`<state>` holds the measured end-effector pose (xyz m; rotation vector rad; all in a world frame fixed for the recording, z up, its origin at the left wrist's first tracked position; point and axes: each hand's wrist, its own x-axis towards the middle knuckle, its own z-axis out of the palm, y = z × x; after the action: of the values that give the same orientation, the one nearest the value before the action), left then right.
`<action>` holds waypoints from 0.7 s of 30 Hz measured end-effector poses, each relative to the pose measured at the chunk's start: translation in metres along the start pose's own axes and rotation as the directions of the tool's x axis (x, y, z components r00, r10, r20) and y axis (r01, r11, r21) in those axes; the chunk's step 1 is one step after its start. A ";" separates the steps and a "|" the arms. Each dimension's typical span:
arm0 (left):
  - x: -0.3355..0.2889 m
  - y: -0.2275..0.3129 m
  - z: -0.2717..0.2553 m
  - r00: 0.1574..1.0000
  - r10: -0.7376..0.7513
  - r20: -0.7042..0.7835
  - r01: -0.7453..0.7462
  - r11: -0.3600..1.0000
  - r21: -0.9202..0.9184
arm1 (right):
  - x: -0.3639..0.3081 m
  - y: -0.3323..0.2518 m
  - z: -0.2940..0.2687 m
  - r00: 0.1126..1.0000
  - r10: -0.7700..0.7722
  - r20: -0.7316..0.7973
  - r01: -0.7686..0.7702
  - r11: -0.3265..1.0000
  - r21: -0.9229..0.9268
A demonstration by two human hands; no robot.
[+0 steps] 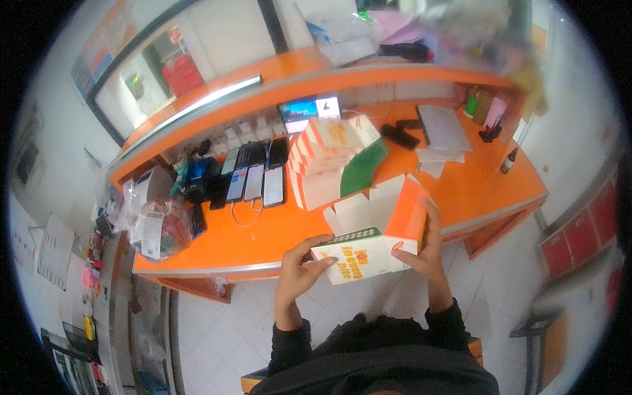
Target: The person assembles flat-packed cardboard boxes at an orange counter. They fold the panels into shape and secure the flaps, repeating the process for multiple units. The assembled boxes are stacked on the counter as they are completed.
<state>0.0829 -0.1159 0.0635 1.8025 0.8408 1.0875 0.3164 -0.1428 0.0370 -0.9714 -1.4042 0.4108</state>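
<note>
Between my hands, at the front edge of the orange desk, is a white and orange cardboard box [368, 258] with its flaps raised and the inside partly showing. My left hand [299, 271] pinches its left end, thumb on the printed front panel. On the other end my right hand [424, 247] is closed round the orange side, its thumb on the front and its other fingers mostly hidden. Just behind the box lies a stack of flat folded cartons [319, 168], white with orange edges, and a green piece [364, 168] shows at its right.
Several phones [273, 186] with cables lie left of the cartons. A plastic bag [158, 230] sits at the desk's left end. Papers [444, 131], a dark bottle [509, 160] and a small screen [309, 113] stand or lie farther back. The orange desk [257, 240] has a raised shelf behind.
</note>
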 end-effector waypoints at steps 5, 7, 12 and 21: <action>0.002 -0.028 0.023 0.956 -0.203 -0.211 0.197 0.979 -0.049 | 0.003 -0.003 0.016 0.985 -0.032 -0.170 -0.070 0.824 -0.562; 0.011 -0.032 0.025 0.946 -0.195 -0.259 0.161 0.976 -0.148 | 0.005 -0.006 0.017 0.989 -0.053 -0.135 -0.051 0.743 -0.668; 0.036 -0.022 0.025 0.992 -0.043 -0.118 0.013 0.970 -0.244 | 0.002 0.016 0.008 0.967 -0.107 -0.233 -0.062 0.785 -0.616; 0.224 0.014 0.019 0.872 0.476 -0.113 -0.364 0.785 0.501 | 0.155 0.089 -0.015 0.977 0.193 -0.088 -0.182 0.976 0.120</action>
<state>0.1910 0.0634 0.1480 2.3837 0.9140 1.5082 0.3846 0.0199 0.0686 -1.0231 -1.1911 0.5680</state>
